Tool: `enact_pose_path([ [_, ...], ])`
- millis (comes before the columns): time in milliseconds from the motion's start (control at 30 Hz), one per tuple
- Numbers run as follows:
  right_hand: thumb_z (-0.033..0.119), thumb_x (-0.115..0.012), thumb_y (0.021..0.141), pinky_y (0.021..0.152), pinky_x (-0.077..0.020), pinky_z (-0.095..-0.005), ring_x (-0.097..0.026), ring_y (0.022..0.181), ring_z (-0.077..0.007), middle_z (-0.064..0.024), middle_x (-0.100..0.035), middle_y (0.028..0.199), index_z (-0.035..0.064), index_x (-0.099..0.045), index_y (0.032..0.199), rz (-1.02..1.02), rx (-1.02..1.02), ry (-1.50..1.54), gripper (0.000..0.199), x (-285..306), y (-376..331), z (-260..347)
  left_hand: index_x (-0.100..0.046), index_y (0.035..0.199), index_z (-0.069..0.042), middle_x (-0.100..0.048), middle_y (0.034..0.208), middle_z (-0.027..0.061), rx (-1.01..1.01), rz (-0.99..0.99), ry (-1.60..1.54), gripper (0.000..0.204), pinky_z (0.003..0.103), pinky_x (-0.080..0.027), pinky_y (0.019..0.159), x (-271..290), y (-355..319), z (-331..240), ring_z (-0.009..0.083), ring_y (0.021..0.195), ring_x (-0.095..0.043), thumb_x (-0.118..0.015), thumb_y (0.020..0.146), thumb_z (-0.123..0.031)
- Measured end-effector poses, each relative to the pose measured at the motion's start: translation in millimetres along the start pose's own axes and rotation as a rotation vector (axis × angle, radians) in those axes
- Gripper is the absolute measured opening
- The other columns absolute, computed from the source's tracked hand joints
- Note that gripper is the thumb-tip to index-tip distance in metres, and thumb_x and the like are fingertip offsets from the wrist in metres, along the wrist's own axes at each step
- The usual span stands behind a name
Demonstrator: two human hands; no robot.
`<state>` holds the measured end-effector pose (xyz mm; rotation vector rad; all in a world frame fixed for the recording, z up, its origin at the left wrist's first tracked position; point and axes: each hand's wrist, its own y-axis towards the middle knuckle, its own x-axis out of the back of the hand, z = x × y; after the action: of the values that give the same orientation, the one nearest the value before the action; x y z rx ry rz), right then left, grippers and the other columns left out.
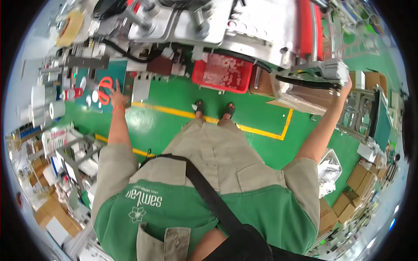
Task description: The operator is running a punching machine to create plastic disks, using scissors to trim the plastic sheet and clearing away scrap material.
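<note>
My left hand (119,96) reaches out to the left over a green work mat (116,71). Its fingers are spread, beside a pair of scissors with orange handles (103,90). Whether a fingertip touches the handles I cannot tell; nothing shows in the grasp. On the far right, my right hand (347,85) is at the outer end of a grey metal machine part (333,71). Most of its fingers are hidden behind that part, so its grip does not show.
Ahead stands a machine with metal plates (187,32) and a red roller (310,30). Beneath it sits a red bin (198,78) of small pale pieces. A cardboard box (305,96) lies right of it. White rolls (41,102) stand left; a white basket (329,172) is at right.
</note>
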<state>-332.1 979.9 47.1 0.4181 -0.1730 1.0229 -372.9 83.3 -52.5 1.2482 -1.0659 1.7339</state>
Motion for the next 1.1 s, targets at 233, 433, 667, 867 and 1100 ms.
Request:
enact_pose_path([
  [233, 0.018, -0.051, 0.086, 0.067, -0.0454, -0.0285, -0.054, 0.074, -0.0103, -0.0023, -0.061, 0.082, -0.0013, -0.061, 0.096, -0.091, -0.118, 0.207, 0.024, -43.0, -37.2, 14.7, -0.009, 0.142, -0.032, -0.024, 0.137, 0.0306, -0.144, 0.136, -0.182, 0.103, 0.046, -0.048, 0.084, 0.6, 48.8, -12.0, 0.0450, 0.109, -0.049, -0.067, 0.059, -0.016],
  [433, 0.010, -0.055, 0.087, 0.065, -0.0439, -0.0181, -0.056, 0.073, -0.0040, -0.0036, -0.064, 0.089, -0.0024, -0.054, 0.118, -0.225, -0.066, 0.239, 0.034, -57.9, -25.1, 104.6, -0.005, 0.141, -0.036, -0.016, 0.136, 0.0386, -0.120, 0.267, -0.218, 0.114, 0.043, -0.045, 0.090, -16.9, 61.0, 32.5, 0.0440, 0.112, -0.047, -0.076, 0.054, -0.016],
  [667, 0.010, -0.061, 0.082, 0.047, -0.0293, -0.0174, -0.037, 0.055, 0.0010, 0.0084, -0.051, 0.064, -0.0008, -0.057, 0.115, -0.130, -0.135, -0.006, 0.035, -44.3, -49.4, 110.7, -0.003, 0.141, -0.038, -0.014, 0.137, 0.0367, -0.152, 0.253, -0.153, 0.118, 0.042, -0.039, 0.097, -6.4, 69.5, 30.7, 0.0429, 0.118, -0.041, -0.080, 0.053, -0.020],
  [867, 0.007, -0.059, 0.085, 0.050, -0.0261, -0.0141, -0.032, 0.053, 0.0021, 0.0110, -0.042, 0.062, 0.0005, -0.055, 0.118, -0.294, 0.129, 0.125, 0.034, -17.1, -90.8, 235.3, -0.002, 0.140, -0.039, -0.014, 0.138, 0.0365, -0.079, 0.268, -0.184, 0.117, 0.040, -0.037, 0.099, -2.0, 60.7, 27.5, 0.0424, 0.119, -0.040, -0.079, 0.055, -0.018],
  [1100, 0.007, -0.057, 0.084, 0.050, -0.0268, -0.0167, -0.034, 0.057, 0.0015, 0.0098, -0.043, 0.063, -0.0001, -0.057, 0.116, -0.234, -0.058, 0.013, 0.033, 1.5, -123.5, 172.1, -0.003, 0.141, -0.039, -0.013, 0.137, 0.0370, -0.065, 0.297, -0.180, 0.116, 0.039, -0.036, 0.100, 1.8, 62.1, 16.9, 0.0409, 0.122, -0.037, -0.079, 0.056, -0.019],
])
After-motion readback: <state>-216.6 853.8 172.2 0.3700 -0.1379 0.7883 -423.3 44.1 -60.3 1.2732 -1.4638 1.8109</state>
